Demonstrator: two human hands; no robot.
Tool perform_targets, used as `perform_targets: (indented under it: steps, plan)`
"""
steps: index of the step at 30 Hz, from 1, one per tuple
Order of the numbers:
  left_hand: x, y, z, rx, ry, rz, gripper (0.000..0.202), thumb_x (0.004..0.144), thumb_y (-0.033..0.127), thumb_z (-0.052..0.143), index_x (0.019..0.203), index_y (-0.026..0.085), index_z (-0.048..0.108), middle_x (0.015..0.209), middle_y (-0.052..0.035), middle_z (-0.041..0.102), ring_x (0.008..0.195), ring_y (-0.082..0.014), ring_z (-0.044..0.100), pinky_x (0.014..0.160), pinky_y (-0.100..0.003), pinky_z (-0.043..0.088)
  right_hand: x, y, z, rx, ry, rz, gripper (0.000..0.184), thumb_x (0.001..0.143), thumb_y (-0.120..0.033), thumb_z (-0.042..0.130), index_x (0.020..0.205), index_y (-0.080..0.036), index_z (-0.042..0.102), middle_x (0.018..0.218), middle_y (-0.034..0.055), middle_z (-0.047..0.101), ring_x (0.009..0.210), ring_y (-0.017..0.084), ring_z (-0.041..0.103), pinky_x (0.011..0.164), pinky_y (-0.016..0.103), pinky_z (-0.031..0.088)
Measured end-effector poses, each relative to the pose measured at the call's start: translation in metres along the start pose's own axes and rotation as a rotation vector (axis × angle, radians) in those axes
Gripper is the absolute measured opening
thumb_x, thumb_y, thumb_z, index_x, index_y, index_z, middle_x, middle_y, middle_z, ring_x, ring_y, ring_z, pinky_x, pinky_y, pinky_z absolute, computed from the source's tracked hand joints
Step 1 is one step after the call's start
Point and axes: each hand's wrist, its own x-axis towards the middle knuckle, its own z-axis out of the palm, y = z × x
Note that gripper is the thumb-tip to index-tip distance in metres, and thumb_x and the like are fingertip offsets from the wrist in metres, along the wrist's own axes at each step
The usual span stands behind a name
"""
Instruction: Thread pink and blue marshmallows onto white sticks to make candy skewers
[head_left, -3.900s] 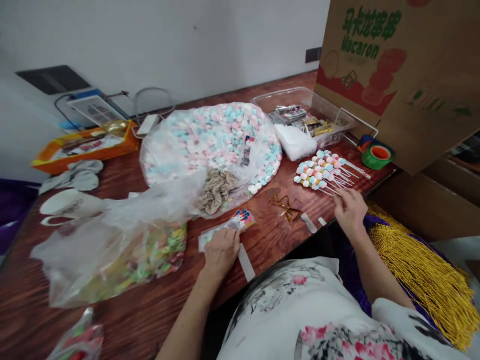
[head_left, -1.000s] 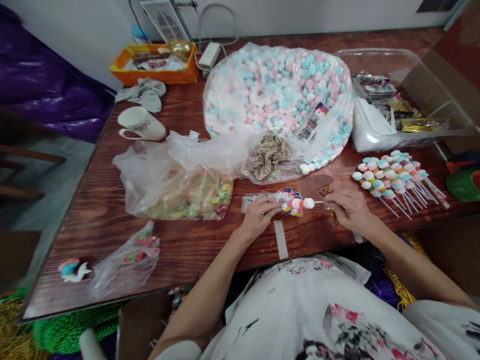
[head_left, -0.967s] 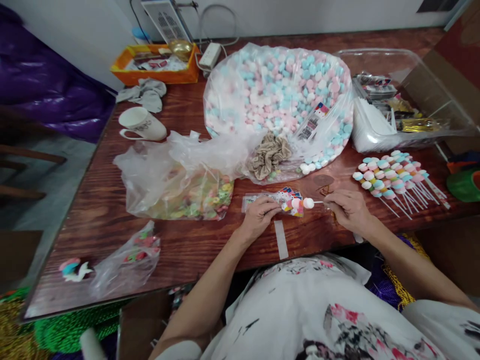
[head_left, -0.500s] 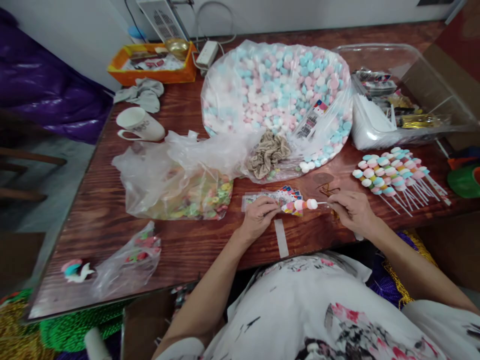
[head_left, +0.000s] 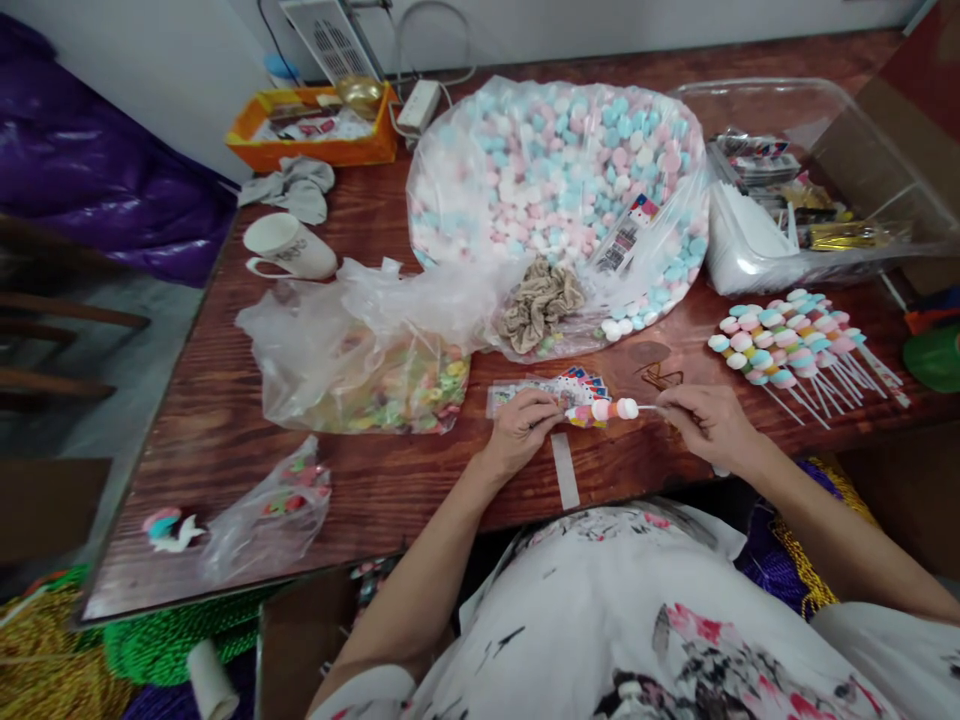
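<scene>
Big clear bag of marshmallows (head_left: 559,170), one, taken as landmark; pink, blue and white pieces inside, too many to count. At its near edge: one beige scrunched cloth (head_left: 540,305). Near side of the big bag, at the table's edge: one candy skewer (head_left: 616,409), lying level between both hands. Right hand (head_left: 709,422) gripping its white stick, thumb against fingers. Left hand (head_left: 523,430) closed, fingertips pinched at the candy end; what sits between them is hidden. Under the candy, between left hand and big bag, one fan of printed packets (head_left: 585,385), overlapping, at least four. Near-right of the big bag: one pile of skewers (head_left: 787,340), a dozen or more, sticks toward the person. Right of the big bag: one clear plastic tray (head_left: 780,86) holding white sleeves (head_left: 750,232), printed packets (head_left: 761,160) and a gold bundle (head_left: 847,236). Near-left of it: two clear bags, the larger bag (head_left: 352,345) with green-yellow gummies, the smaller bag (head_left: 270,515) with red-green pieces. Left of it: one white mug (head_left: 292,248). Far-left: one orange box (head_left: 311,152), a golden bowl (head_left: 361,95) among its mixed contents.
</scene>
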Motion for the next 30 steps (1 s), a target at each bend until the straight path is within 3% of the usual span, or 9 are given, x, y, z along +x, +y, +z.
perform_targets:
  steps: [4, 11, 16, 22, 30]
  plan:
    - [-0.002, -0.002, 0.002, 0.043, -0.007, 0.033, 0.008, 0.085, 0.018, 0.064, 0.085, 0.019, 0.072, 0.088, -0.0064, 0.068, 0.086, -0.0159, 0.064, 0.076, -0.032, 0.054, -0.005, -0.002, 0.006, -0.135, 0.010, -0.086, 0.013, 0.090, -0.019, 0.055, 0.099, -0.020, 0.064, 0.089, 0.0044, 0.074, 0.073, 0.015, 0.067, 0.065, 0.027, 0.046]
    - [-0.002, 0.003, 0.004, -0.033, 0.027, -0.071, 0.008, 0.085, 0.022, 0.065, 0.084, 0.020, 0.072, 0.087, -0.0060, 0.069, 0.083, -0.0160, 0.066, 0.075, -0.032, 0.055, -0.009, -0.005, 0.004, -0.303, -0.030, -0.151, 0.012, 0.089, -0.021, 0.056, 0.091, -0.021, 0.067, 0.076, 0.0040, 0.065, 0.069, 0.016, 0.059, 0.064, 0.028, 0.040]
    - [0.001, 0.011, 0.005, -0.042, 0.023, -0.101, 0.008, 0.085, 0.022, 0.065, 0.084, 0.018, 0.072, 0.084, -0.0061, 0.069, 0.080, -0.0155, 0.066, 0.073, -0.030, 0.055, -0.014, -0.013, 0.013, -0.446, 0.069, -0.143, 0.014, 0.090, -0.020, 0.054, 0.079, -0.019, 0.063, 0.077, 0.0058, 0.066, 0.071, 0.017, 0.057, 0.067, 0.030, 0.039]
    - [-0.001, 0.011, 0.004, -0.005, 0.010, -0.064, 0.011, 0.087, 0.023, 0.062, 0.087, 0.018, 0.072, 0.086, -0.0071, 0.070, 0.084, -0.0166, 0.066, 0.076, -0.032, 0.056, -0.015, -0.016, 0.016, -0.503, 0.053, -0.090, 0.017, 0.091, -0.021, 0.051, 0.079, -0.018, 0.063, 0.068, 0.0037, 0.067, 0.063, 0.015, 0.055, 0.064, 0.031, 0.032]
    - [-0.002, 0.008, 0.004, 0.003, 0.015, -0.033, 0.012, 0.090, 0.019, 0.057, 0.093, 0.018, 0.068, 0.091, -0.0078, 0.069, 0.087, -0.0159, 0.066, 0.078, -0.032, 0.056, -0.012, -0.014, 0.015, -0.437, -0.139, -0.192, 0.015, 0.088, -0.013, 0.052, 0.080, -0.019, 0.063, 0.071, 0.0023, 0.067, 0.067, 0.014, 0.055, 0.064, 0.031, 0.030]
